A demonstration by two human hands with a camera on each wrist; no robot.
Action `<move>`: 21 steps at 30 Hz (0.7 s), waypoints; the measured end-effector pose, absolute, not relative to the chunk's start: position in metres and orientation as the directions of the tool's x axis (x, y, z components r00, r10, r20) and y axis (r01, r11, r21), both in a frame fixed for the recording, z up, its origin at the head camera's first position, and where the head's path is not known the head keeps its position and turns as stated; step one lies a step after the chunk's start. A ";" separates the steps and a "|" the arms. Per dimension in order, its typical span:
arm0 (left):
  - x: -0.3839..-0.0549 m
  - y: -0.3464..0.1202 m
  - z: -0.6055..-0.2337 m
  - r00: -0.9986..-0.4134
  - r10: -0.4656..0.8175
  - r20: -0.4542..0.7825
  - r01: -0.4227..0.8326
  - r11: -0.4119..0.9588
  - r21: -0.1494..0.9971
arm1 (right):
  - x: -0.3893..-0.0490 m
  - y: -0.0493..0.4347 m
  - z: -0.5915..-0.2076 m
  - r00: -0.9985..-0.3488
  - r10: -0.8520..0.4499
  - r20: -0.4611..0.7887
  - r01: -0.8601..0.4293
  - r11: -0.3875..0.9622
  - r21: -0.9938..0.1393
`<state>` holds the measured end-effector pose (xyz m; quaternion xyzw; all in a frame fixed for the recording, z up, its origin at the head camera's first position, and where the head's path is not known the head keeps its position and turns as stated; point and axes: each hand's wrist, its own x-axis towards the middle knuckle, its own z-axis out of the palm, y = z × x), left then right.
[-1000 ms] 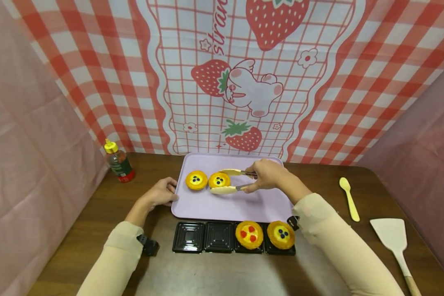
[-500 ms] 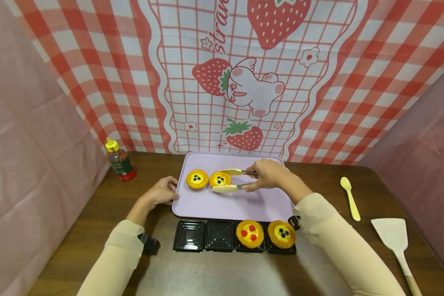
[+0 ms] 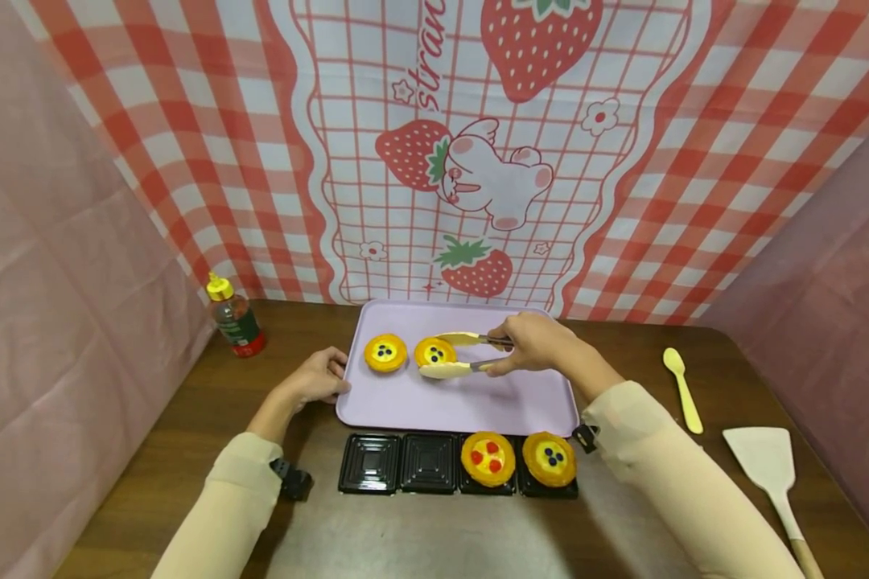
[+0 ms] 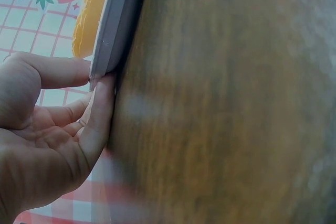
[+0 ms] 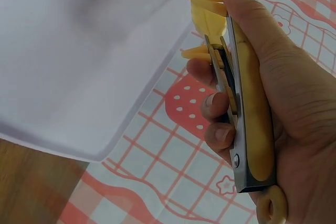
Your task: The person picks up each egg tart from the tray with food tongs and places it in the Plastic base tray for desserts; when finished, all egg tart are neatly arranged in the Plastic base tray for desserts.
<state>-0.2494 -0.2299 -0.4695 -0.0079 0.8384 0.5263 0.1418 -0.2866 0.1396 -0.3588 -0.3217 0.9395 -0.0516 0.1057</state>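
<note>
My right hand (image 3: 537,344) grips a pair of tongs (image 5: 255,114) with pale yellow tips and metal arms. Between the tips in the head view sits an egg tart (image 3: 434,352) with dark blue berries, over the lilac tray (image 3: 405,406). A second berry-topped tart (image 3: 385,353) lies on the tray to its left. My left hand (image 3: 320,375) is at the tray's left edge. In the left wrist view its fingers (image 4: 63,72) pinch the tray rim (image 4: 113,30) from both sides.
Before the tray stand black square holders (image 3: 370,464), two bare, one bearing a strawberry tart (image 3: 488,459), one a berry tart (image 3: 549,460). A squeeze bottle (image 3: 236,318) stands left. A yellow spoon (image 3: 683,390) and white spatula (image 3: 764,466) lie right; checked cloth hangs behind.
The tongs and the tart between their tips have shifted slightly right, widening the gap to the other tart on the tray. My left hand stays at the tray's edge.
</note>
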 end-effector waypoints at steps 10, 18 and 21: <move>-0.246 -0.229 -0.469 -0.961 0.148 -0.235 -0.152 0.428 0.891 | -0.279 0.149 -0.346 -0.765 -0.629 -0.140 -0.602 0.775 -0.191; -0.247 -0.229 -0.469 -0.961 0.141 -0.238 -0.157 0.433 0.888 | -0.267 0.156 -0.328 -0.774 -0.620 -0.131 -0.606 0.784 -0.132; -0.248 -0.229 -0.469 -0.961 0.139 -0.240 -0.158 0.434 0.887 | -0.261 0.159 -0.322 -0.778 -0.616 -0.126 -0.607 0.788 -0.103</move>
